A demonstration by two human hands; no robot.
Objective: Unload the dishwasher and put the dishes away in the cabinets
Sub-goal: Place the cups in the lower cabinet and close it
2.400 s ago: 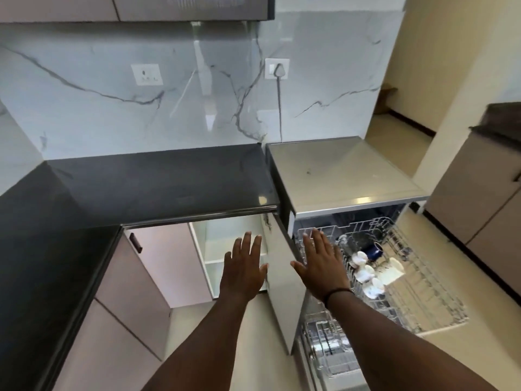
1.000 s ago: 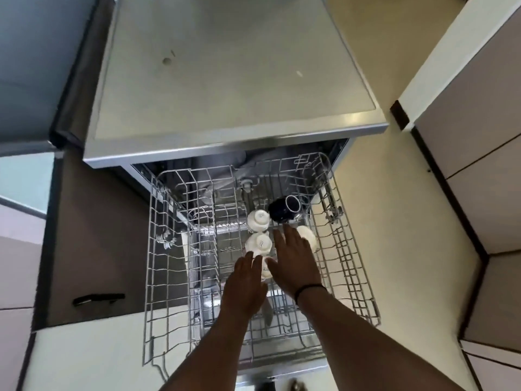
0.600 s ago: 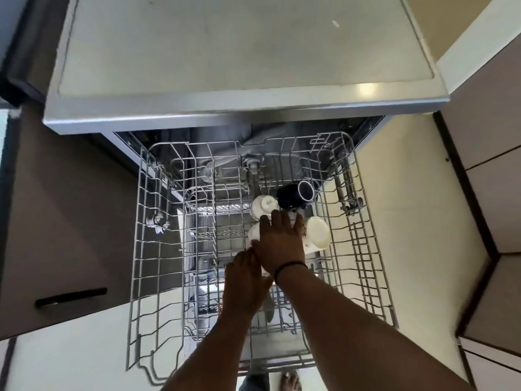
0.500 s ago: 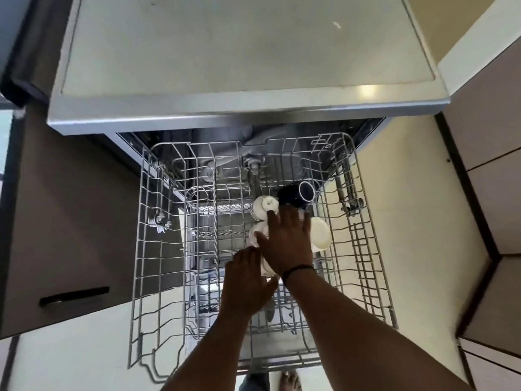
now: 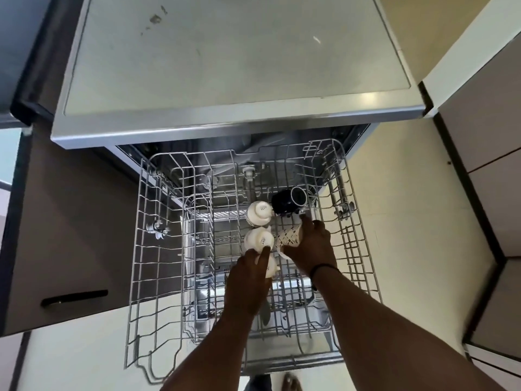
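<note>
the right hand [image 5: 313,246] has its grip curled round a patterned white cup [image 5: 289,235], tipped on its side, likely to lift it clear of the wires. the left hand [image 5: 249,280] lies over the nearest white cup [image 5: 272,268], fingers reaching past it to the middle white cup [image 5: 258,239]; whether that grip has closed i cannot tell. beyond these, a far white cup [image 5: 258,213] and a dark mug [image 5: 289,200] sit in the pulled-out upper rack [image 5: 146,249], upturned so they drain. a cabinet door [image 5: 70,235] stands open on the left.

Bare wire-metal rack [image 5: 146,249], glossy white cups [image 5: 258,213], brushed-steel dishwasher top [image 5: 225,119]
</note>
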